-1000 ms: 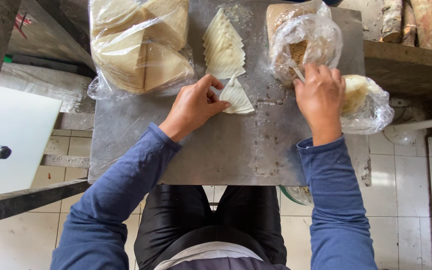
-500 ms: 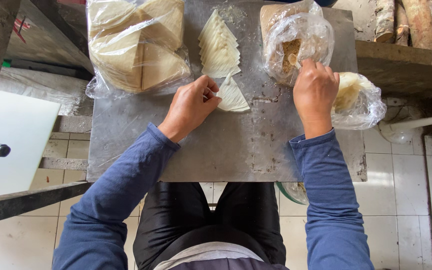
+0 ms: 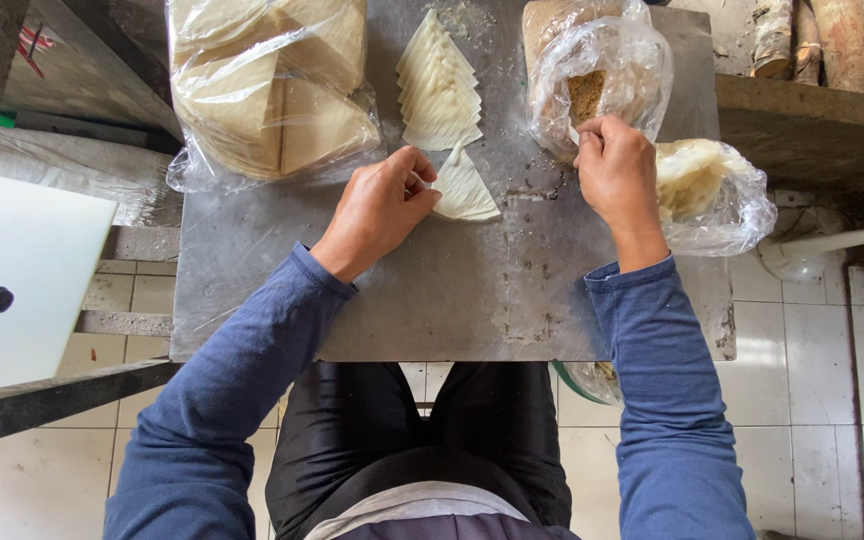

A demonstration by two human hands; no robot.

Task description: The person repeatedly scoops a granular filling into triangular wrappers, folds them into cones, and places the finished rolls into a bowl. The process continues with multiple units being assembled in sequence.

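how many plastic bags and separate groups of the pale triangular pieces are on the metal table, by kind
clear plastic bags: 3 (large bag of pale wedges, bag of brown crumbs, small bag of pale lumps)
fanned row of pale triangular pieces: 1
single pale triangular piece at the left hand: 1
total: 5

- Both arms reach forward from the body, sleeved in blue to the wrists, elbows bent and held out to each side.
- Left forearm angles inward toward the middle; left hand (image 3: 380, 207) back-up, fingers curled under, thumb and fingertips pinched together at its right edge.
- Right forearm runs nearly straight ahead; right hand (image 3: 616, 172) back-up, closed in a loose fist, knuckles forward, fingertips tucked out of sight.
- Hands well apart, at roughly the same reach.
- Dark-trousered thighs visible below, between the elbows.
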